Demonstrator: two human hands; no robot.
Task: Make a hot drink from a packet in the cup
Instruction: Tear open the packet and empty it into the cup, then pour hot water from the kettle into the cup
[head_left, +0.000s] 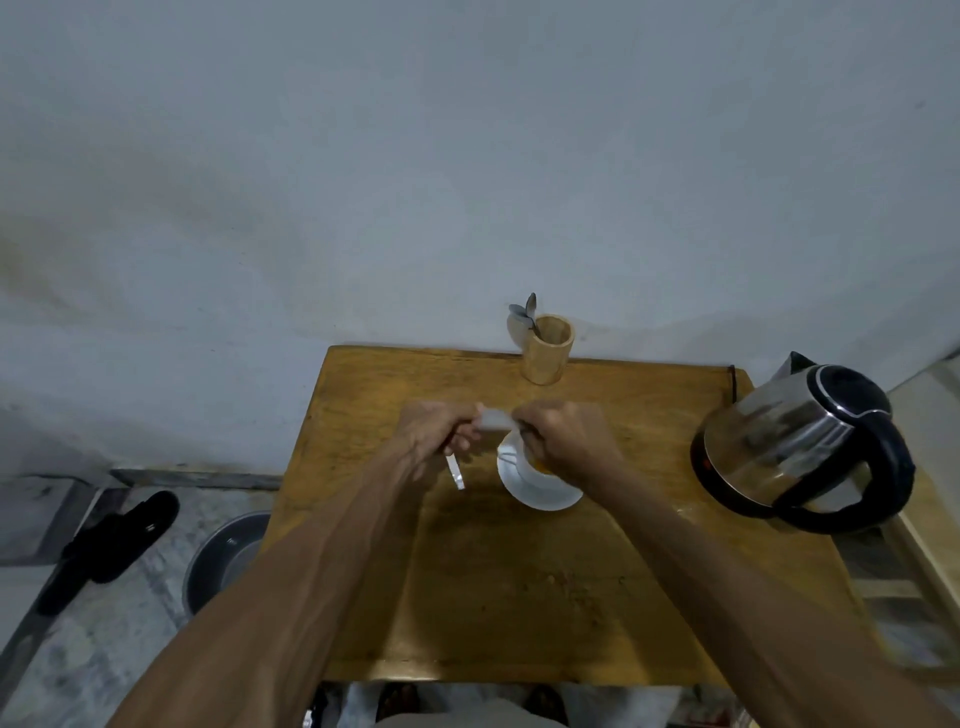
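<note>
Above the cup (524, 465), your left hand (434, 428) and right hand (563, 434) are holding the packet (493, 418) between them, fingers of each clamped on one end.

- Packet: pale, being pulled or torn; a torn-off strip (456, 472) is hanging below your left hand.
- Cup: white, sitting on its saucer (540, 493) at bench (519, 597) centre, largely hidden by your right hand; something orange is showing inside.
- Kettle (800, 447): standing at 3 o'clock from the cup, well apart.
- Wooden holder (548, 348) with spoons (524, 312): standing at 12 o'clock.

Risks, as judged: a sudden tear is likely to scatter powder over the bench; your right wrist is hovering close enough to knock the cup.

Labels: no writing is proving readable on packet or kettle.
</note>
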